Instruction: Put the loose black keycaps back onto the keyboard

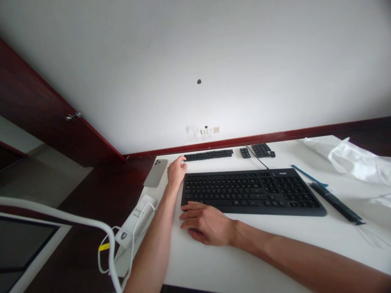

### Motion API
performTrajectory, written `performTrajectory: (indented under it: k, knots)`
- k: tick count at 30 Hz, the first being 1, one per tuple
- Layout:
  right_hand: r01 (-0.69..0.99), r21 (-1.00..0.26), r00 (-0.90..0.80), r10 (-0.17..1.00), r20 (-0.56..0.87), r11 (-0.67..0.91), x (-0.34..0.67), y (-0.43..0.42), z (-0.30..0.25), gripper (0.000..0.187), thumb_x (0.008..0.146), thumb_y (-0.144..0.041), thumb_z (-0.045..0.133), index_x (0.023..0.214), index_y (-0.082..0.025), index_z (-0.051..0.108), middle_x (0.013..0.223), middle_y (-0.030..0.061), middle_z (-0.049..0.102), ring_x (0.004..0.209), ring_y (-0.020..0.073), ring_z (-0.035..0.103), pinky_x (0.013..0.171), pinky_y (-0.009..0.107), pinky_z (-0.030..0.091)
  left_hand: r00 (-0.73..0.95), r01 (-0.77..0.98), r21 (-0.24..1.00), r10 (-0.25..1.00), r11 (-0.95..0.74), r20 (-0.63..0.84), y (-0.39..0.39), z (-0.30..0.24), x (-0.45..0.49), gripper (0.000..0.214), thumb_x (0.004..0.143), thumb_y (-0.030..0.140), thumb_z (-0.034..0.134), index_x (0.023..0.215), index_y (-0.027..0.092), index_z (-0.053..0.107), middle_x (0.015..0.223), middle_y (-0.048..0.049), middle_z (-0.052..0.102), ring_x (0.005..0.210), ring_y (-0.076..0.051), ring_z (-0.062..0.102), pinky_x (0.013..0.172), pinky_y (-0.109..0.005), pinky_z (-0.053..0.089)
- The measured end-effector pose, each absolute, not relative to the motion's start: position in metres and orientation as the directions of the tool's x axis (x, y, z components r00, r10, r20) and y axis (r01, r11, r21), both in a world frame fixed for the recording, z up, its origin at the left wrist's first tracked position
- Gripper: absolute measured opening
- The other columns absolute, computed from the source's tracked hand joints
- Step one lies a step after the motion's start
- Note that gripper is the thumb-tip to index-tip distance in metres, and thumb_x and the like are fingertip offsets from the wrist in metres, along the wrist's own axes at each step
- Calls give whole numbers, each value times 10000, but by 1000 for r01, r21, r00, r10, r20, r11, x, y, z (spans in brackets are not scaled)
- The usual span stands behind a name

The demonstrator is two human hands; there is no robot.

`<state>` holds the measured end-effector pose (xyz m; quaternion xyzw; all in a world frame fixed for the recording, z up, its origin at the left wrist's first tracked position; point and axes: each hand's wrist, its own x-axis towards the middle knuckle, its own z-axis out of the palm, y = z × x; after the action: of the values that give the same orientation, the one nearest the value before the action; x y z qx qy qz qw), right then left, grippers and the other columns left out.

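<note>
A black keyboard (252, 191) lies across the middle of a white table (244, 252). My right hand (206, 223) rests palm down at the keyboard's near left corner, fingers stretched out flat and holding nothing. My left hand (176, 171) reaches past the keyboard's far left corner toward a row of loose black keycaps (208, 155). Its fingers are curled and its fingertips touch the row's left end. Whether they grip a keycap is hidden.
A grey phone (156, 173) lies face down left of my left hand. Smaller keycap groups (261, 151) sit at the back. A white power strip (134, 221) with cables hangs at the table's left edge. A black strip (336, 202), blue stick (308, 176) and white plastic bag (354, 160) lie right.
</note>
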<state>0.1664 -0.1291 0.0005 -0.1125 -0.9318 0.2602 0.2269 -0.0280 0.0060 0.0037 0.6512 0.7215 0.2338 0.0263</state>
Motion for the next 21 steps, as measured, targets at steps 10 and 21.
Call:
performTrajectory:
  k: [10, 21]
  knots:
    - [88, -539, -867, 331, 372, 837, 166, -129, 0, 256, 982, -214, 568, 1181, -180, 725, 1343, 60, 692, 1409, 220, 506, 1259, 369, 289, -139, 943, 327, 960, 54, 243, 0, 13, -27, 141, 913, 339, 625, 998, 277, 719, 947, -34, 715, 878, -214, 648, 778, -291, 443]
    - [77, -529, -866, 319, 384, 845, 166, -128, -3, 250, 971, -202, 571, 1166, -181, 726, 1324, 59, 701, 1401, 218, 514, 1255, 367, 295, 91, 949, 273, 966, -158, 244, -7, 28, -34, 129, 903, 199, 608, 903, 253, 725, 1008, -30, 778, 976, -231, 703, 939, -343, 493]
